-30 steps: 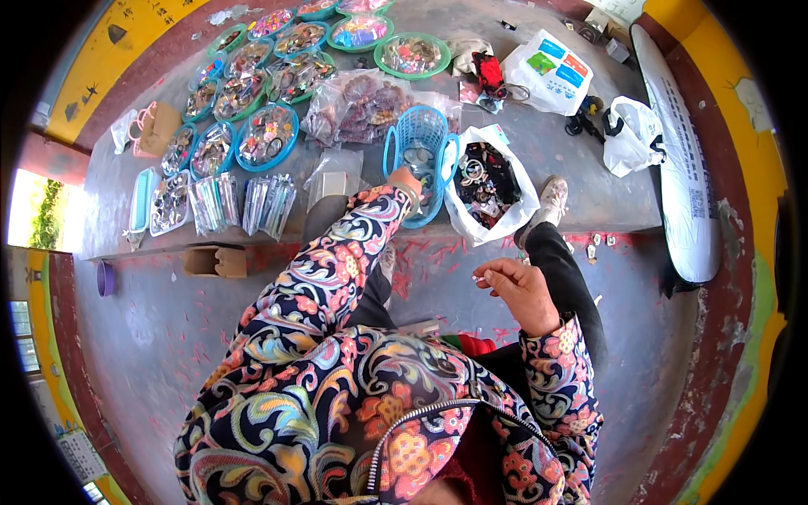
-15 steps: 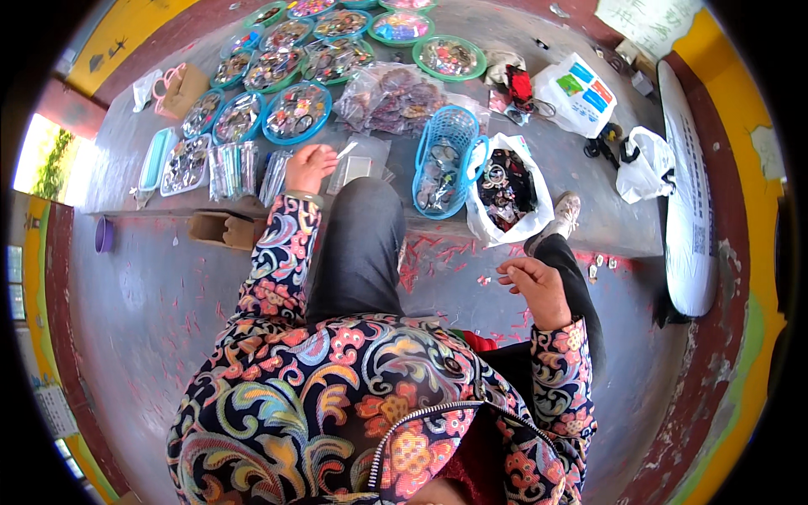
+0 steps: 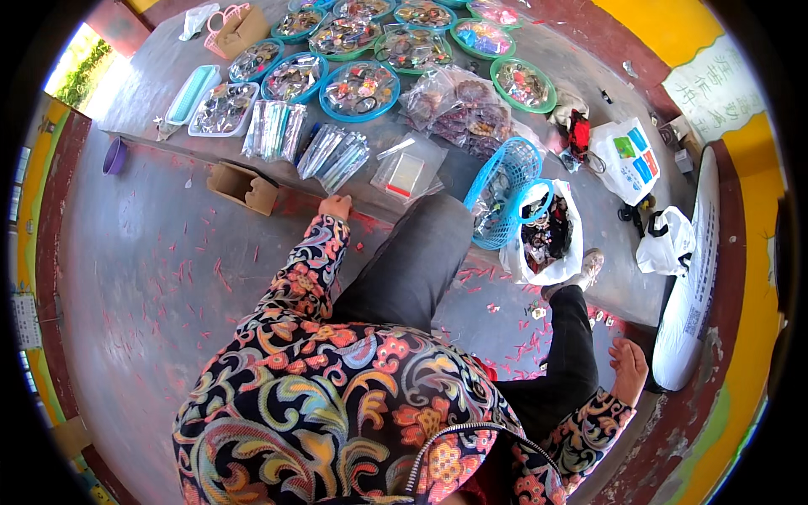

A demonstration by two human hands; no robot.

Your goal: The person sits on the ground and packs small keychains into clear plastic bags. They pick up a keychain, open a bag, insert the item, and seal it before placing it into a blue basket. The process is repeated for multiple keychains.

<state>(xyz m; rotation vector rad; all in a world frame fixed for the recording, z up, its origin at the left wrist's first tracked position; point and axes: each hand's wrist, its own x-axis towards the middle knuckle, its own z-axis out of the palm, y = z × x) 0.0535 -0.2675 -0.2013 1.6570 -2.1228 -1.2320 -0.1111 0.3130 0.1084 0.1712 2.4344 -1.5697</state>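
My left hand [image 3: 335, 206] is curled into a fist and rests on the front edge of the grey raised ledge [image 3: 168, 93], with nothing visible in it. Just beyond it lie a clear flat plastic bag [image 3: 410, 168] and bundles of clear packets [image 3: 332, 151]. My right hand [image 3: 629, 366] hangs down past my right knee with loose fingers, empty, near the long white board [image 3: 694, 286]. A blue plastic basket [image 3: 505, 202] and a white bag of dark small items [image 3: 543, 240] sit by my legs, between my hands.
Several round blue and green trays [image 3: 362, 88] of small trinkets fill the ledge, along with a heap of clear bags [image 3: 463, 109]. A cardboard box [image 3: 244, 187] and a purple bowl [image 3: 115, 156] are on the floor to the left. White bags [image 3: 627, 160] lie at right.
My left hand left the blue basket and moved left to the ledge edge. My right hand dropped from in front of me down to the right side.
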